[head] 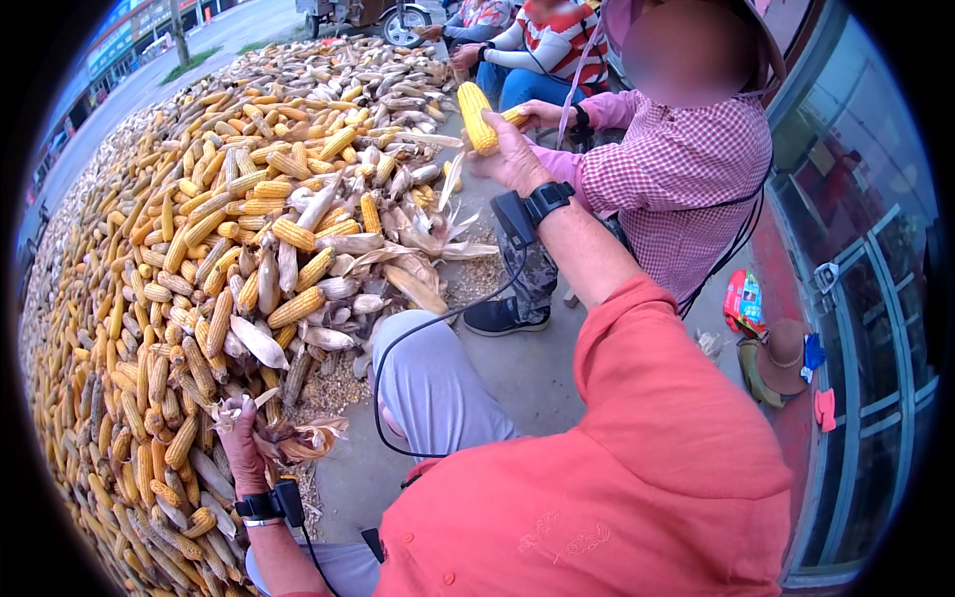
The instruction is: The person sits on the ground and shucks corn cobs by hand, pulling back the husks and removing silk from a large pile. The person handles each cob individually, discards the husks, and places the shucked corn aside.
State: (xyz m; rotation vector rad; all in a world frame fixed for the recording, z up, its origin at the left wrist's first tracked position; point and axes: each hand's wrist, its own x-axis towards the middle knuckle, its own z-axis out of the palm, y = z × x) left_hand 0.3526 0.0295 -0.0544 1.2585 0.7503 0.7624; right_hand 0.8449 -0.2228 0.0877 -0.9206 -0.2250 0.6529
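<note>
My right hand (511,153) is raised and holds a bare yellow corn cob (476,116), its kernels showing. Close behind it, a neighbour's hand (543,114) grips another yellow cob (515,116). Lower down at the edge of the heap, my left hand (242,429) is closed on dry corn husks (306,439), which hang loose and curled to its right. A large corn pile (179,298) lies before me, mixing bare cobs with ears still in pale husks.
Loose kernels (328,388) and torn husks (425,224) litter the ground by my knee. A person in a checked shirt (671,164) sits close on my right, with others beyond. Hats (782,354) and a bag (744,298) lie near a glazed door (858,418).
</note>
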